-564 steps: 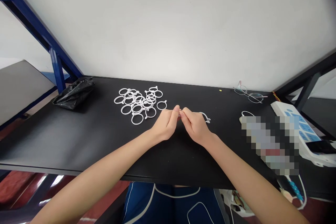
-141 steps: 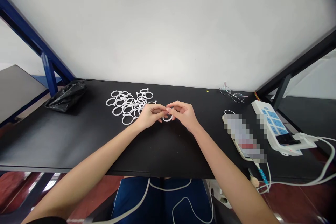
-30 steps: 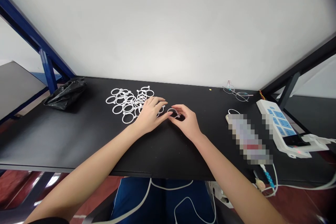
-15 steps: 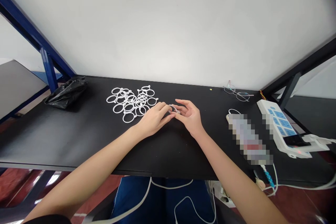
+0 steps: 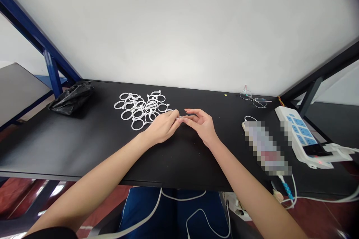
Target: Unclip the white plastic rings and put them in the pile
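Observation:
My left hand (image 5: 164, 125) is closed in a pinch on a white curtain ring (image 5: 169, 111); most of that ring is hidden, and a thin arc shows behind the fingers. Thumb and fingers of my right hand (image 5: 202, 124) meet at a small pale part (image 5: 181, 117) between the two hands, its other fingers loosely stretched. Whether this part belongs to the same ring, I cannot tell. To the left lies a loose pile of white curtain rings (image 5: 137, 124), each with a little eyelet, many overlapping.
A black plastic bag (image 5: 71, 99) lies at the back left of the black table (image 5: 92, 145). Eyeglasses (image 5: 259, 102) rest near the wall at right. Closer in are a blurred-out phone (image 5: 265, 147) with a cable and a white power strip (image 5: 300, 130) with plugs.
The ring, seen between both hands before, has turned and shifted left, mostly behind my left fingers. My hands have drawn slightly closer together.

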